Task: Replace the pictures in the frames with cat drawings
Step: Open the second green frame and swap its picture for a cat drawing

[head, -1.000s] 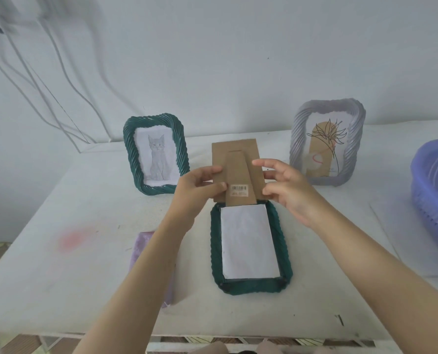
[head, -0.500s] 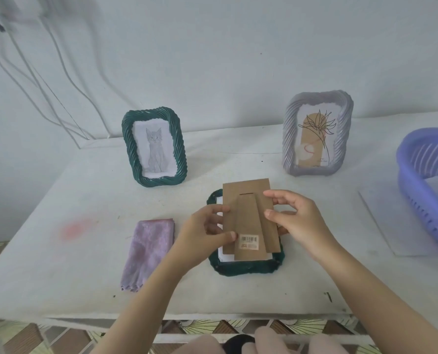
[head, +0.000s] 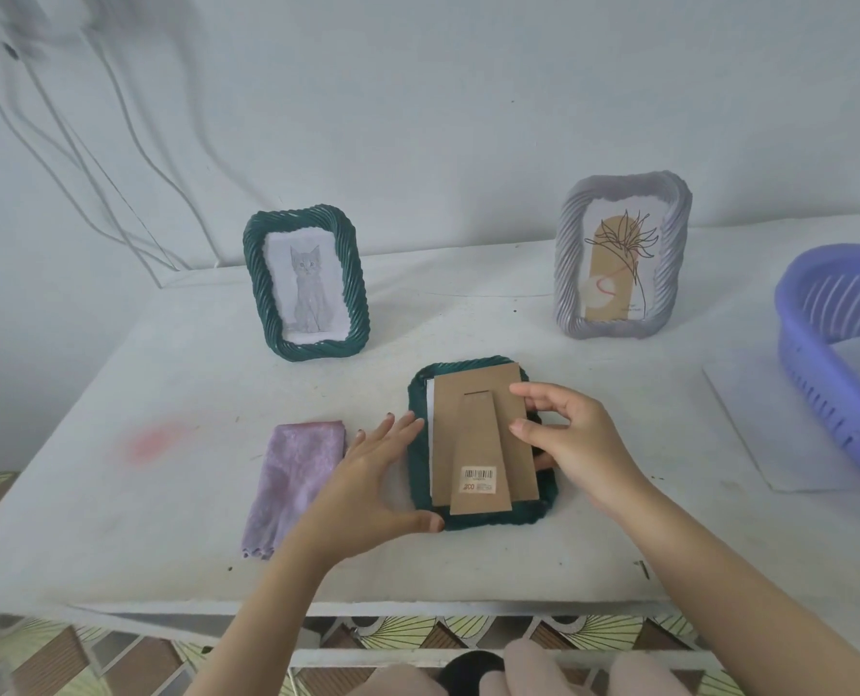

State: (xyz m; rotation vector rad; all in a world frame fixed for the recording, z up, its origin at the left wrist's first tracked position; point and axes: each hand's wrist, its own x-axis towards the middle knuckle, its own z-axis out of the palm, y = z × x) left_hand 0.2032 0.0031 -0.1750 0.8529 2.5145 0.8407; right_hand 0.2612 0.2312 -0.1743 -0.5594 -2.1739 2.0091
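Note:
A dark green frame point(head: 419, 447) lies face down in the middle of the table. A brown cardboard backing point(head: 483, 434) with a stand flap and barcode sticker rests on it, slightly askew, with a strip of white paper point(head: 430, 419) showing at its left. My right hand point(head: 576, 439) pinches the backing's right edge. My left hand point(head: 373, 487) lies flat against the frame's left side, fingers spread. A second green frame point(head: 355, 283) stands at the back left with a cat drawing point(head: 307, 288). A grey frame point(head: 571, 263) stands at the back right with a plant picture point(head: 613, 268).
A folded lilac cloth point(head: 292, 479) lies left of my left hand. A purple plastic basket point(head: 814, 344) sits at the right edge on a white sheet point(head: 764, 434). A pink stain point(head: 149, 442) marks the table. Cables hang on the wall behind.
The backing came down from above the frame and now lies on the paper inside it. My left hand let go of it and moved to the frame's left side.

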